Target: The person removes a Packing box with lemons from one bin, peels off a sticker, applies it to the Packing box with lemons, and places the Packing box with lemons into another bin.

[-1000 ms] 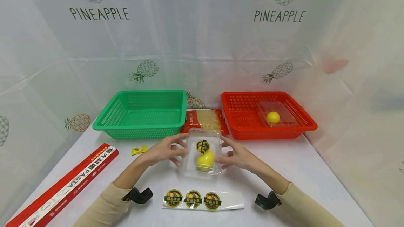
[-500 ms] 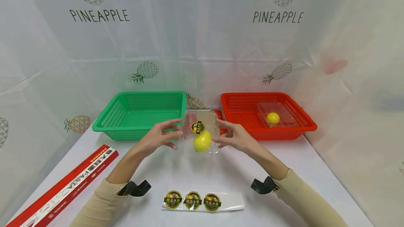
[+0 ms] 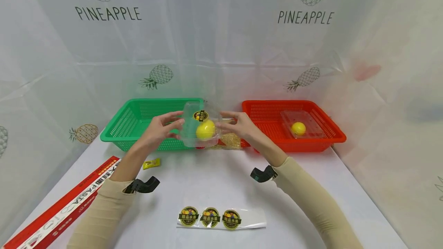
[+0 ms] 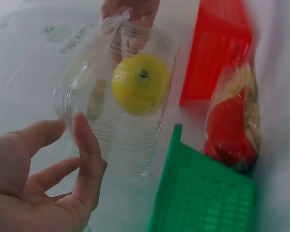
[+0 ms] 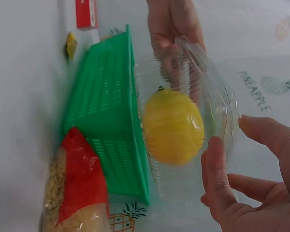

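Note:
A clear plastic clamshell box [image 3: 194, 133] with a yellow lemon [image 3: 205, 130] inside and a round sticker [image 3: 200, 115] on its lid is held in the air over the right rim of the green basket [image 3: 114, 135]. My left hand [image 3: 174, 120] pinches its left side, and my right hand [image 3: 226, 122] pinches its right side. In the left wrist view my left hand [image 4: 63, 159] has its thumb on the box [image 4: 130, 140] below the lemon [image 4: 140, 84]. In the right wrist view my right hand [image 5: 232, 164] grips the box [image 5: 217, 101] beside the lemon [image 5: 174, 125].
A red basket [image 3: 332, 137] at the right holds another clear box with a lemon [image 3: 298, 128]. A pasta bag [image 3: 230, 140] lies between the baskets. A sheet of three stickers [image 3: 221, 218], a red pasta carton [image 3: 65, 206] and a small yellow packet [image 3: 152, 163] lie on the table.
Both hands have lifted the clear box off the table and carried it away from me and leftward, up to the green basket's right rim.

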A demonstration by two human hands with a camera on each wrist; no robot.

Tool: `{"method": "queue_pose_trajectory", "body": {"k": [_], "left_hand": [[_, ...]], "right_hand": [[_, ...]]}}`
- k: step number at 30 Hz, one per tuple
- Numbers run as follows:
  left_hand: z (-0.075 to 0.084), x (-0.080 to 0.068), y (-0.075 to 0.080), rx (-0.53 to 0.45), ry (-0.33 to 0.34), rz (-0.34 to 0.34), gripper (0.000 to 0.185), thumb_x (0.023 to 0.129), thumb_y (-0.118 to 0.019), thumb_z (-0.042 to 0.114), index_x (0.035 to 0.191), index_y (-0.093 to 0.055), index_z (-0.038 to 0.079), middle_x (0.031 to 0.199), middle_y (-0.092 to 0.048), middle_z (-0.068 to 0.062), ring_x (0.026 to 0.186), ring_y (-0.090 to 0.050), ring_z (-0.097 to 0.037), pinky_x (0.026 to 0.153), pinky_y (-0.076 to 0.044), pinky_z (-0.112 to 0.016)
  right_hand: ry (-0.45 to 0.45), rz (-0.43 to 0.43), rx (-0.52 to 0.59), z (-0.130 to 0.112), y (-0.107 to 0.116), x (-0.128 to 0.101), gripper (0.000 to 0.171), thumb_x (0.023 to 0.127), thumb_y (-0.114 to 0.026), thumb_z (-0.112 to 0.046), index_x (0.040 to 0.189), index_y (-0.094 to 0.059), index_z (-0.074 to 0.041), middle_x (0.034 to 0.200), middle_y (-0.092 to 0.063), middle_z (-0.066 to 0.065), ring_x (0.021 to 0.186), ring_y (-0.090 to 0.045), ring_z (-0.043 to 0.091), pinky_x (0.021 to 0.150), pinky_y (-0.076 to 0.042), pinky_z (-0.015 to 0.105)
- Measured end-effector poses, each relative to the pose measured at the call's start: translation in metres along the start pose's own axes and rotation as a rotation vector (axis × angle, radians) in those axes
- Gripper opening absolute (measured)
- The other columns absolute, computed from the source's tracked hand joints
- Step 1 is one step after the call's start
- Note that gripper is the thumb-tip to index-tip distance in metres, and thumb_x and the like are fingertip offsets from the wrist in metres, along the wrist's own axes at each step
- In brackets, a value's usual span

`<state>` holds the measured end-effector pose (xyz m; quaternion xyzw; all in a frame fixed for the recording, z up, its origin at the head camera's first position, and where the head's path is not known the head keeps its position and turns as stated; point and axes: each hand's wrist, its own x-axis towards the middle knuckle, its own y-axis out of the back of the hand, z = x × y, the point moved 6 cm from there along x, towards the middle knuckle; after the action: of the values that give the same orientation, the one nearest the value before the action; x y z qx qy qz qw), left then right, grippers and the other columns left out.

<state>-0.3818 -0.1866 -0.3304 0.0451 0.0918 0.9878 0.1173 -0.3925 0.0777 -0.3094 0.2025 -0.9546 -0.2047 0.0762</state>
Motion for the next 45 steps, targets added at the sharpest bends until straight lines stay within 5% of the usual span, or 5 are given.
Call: {"method": "queue_pose_trajectory", "body": {"k": [8,16,26,34,45], "left_hand": [[0.002,0.017,0.023,-0.011,0.023,0.066,0.061,0.096,-0.062,0.034,0.15,-0.04,0.018,0.143,-0.047,-0.014,0.106,-0.053,-0.017,0.08,-0.057,-0.031],[-0.007,0.027,0.042,-0.009,0.099,0.098,0.063,0.097,-0.061,0.034,0.153,-0.035,0.021,0.157,-0.035,-0.01,0.137,-0.042,-0.026,0.094,-0.053,-0.03],[-0.021,0.035,0.065,0.006,0.153,0.131,0.062,0.099,-0.057,0.032,0.155,-0.031,0.021,0.159,-0.031,-0.012,0.141,-0.038,-0.028,0.104,-0.048,-0.035],[-0.026,0.041,0.076,0.061,0.187,0.086,0.061,0.103,-0.051,0.022,0.157,-0.022,0.016,0.162,-0.021,-0.015,0.147,-0.029,-0.033,0.114,-0.038,-0.049],[-0.038,0.05,0.082,0.127,0.252,0.027,0.062,0.105,-0.045,0.017,0.158,-0.014,0.011,0.162,-0.018,-0.021,0.145,-0.029,-0.038,0.106,-0.047,-0.044]], "right_hand": [[-0.005,0.033,0.044,-0.005,-0.011,0.036,0.062,0.086,-0.075,-0.037,0.141,-0.054,-0.017,0.125,-0.068,0.008,0.095,-0.074,0.021,0.106,-0.048,0.041],[-0.005,0.036,0.082,-0.001,-0.028,0.069,0.059,0.088,-0.073,-0.032,0.141,-0.054,-0.013,0.146,-0.053,0.008,0.102,-0.071,0.031,0.112,-0.042,0.042],[-0.003,0.023,0.032,-0.007,-0.047,0.097,0.056,0.091,-0.071,-0.029,0.141,-0.054,-0.01,0.154,-0.042,0.008,0.102,-0.072,0.026,0.102,-0.051,0.038],[-0.07,0.007,-0.039,-0.002,-0.061,0.112,0.052,0.093,-0.068,-0.026,0.141,-0.053,-0.012,0.151,-0.047,0.009,0.098,-0.073,0.021,0.098,-0.053,0.033],[-0.118,-0.015,0.012,0.003,-0.076,0.125,0.047,0.096,-0.062,-0.011,0.141,-0.051,-0.003,0.147,-0.05,0.016,0.113,-0.066,0.03,0.091,-0.057,0.032]]}}
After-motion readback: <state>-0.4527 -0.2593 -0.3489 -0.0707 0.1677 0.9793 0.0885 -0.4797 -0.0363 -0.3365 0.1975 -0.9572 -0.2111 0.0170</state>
